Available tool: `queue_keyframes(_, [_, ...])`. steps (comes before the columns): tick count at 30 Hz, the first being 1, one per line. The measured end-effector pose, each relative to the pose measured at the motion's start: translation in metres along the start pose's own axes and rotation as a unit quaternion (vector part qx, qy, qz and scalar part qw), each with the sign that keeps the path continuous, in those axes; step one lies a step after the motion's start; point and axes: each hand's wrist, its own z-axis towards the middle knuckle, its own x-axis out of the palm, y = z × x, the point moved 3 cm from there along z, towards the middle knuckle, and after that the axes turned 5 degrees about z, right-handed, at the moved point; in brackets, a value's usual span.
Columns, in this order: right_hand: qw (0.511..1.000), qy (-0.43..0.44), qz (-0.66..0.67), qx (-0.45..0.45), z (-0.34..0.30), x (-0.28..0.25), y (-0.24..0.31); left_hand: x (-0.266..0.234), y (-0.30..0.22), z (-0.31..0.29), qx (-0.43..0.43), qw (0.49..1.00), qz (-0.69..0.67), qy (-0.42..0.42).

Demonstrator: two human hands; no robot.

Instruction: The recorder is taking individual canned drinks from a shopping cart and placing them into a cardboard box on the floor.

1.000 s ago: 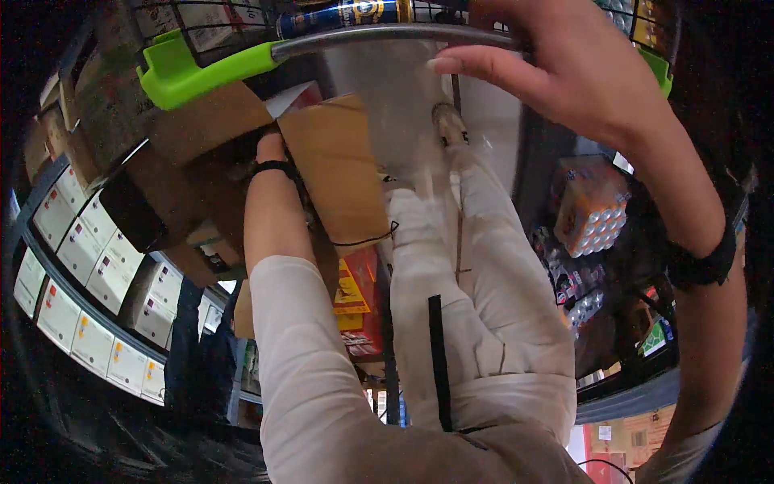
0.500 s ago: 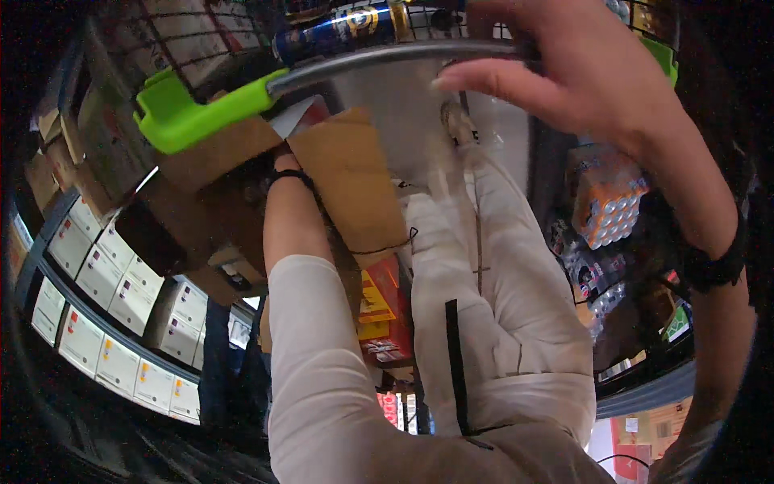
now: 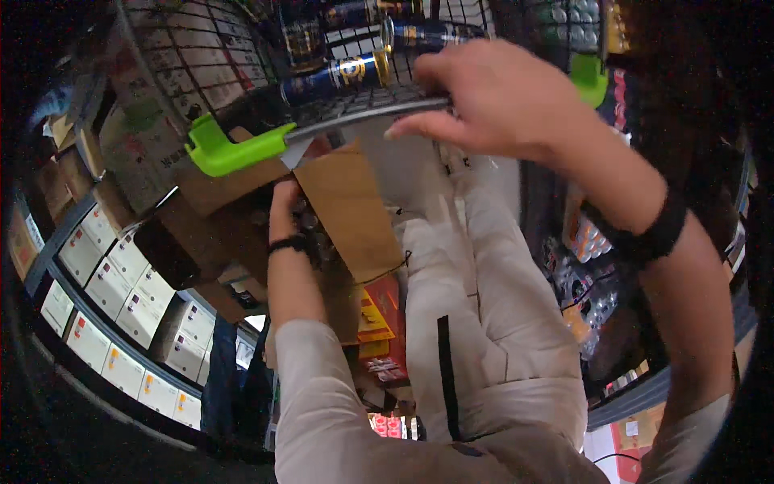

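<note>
My left hand (image 3: 285,194) reaches down into a brown cardboard box (image 3: 351,214) with raised flaps. Its fingers are hidden in the dark inside, and small shiny shapes beside the wrist are too dim to name. Over the cart's grey handle bar (image 3: 347,123) is my right hand (image 3: 500,101), open, thumb stretched out and apart from the bent fingers. Part of the bar runs out of sight behind it. Dark blue cans with gold bands (image 3: 351,73) lie in the black wire cart (image 3: 193,68), just past this hand. Bright green brackets (image 3: 242,153) sit at the bar's ends.
White boxes (image 3: 129,290) fill shelves at the left. Below the cardboard box stands a red and yellow carton (image 3: 383,327). Plastic-wrapped packs of cans and bottles (image 3: 584,234) stand at the right. My legs (image 3: 516,298) are under the cart's handle side.
My right hand appears farther left along the bar and lower in view. My left hand still reaches into the box, with more of its back showing. More of the cart and its cans shows.
</note>
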Motion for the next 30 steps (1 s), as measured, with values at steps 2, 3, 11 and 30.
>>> queue_keyframes(2, [1.000, 0.015, -0.013, 0.008, 0.001, 0.002, -0.004, -0.018, -0.009, -0.023, -0.015, 0.997, -0.066, -0.037])
queue_keyframes(3, [1.000, 0.019, -0.001, 0.009, 0.002, 0.005, -0.004, -0.032, -0.011, -0.042, -0.029, 0.989, -0.126, -0.069])
queue_keyframes(11, [0.998, 0.042, 0.049, 0.022, -0.002, 0.000, -0.002, -0.160, -0.193, -0.284, 0.122, 0.818, -0.363, -0.430])
queue_keyframes(30, [0.986, 0.103, 0.123, 0.043, -0.002, -0.004, 0.000, -0.224, -0.400, -0.005, 0.205, 0.940, 0.271, 0.037])
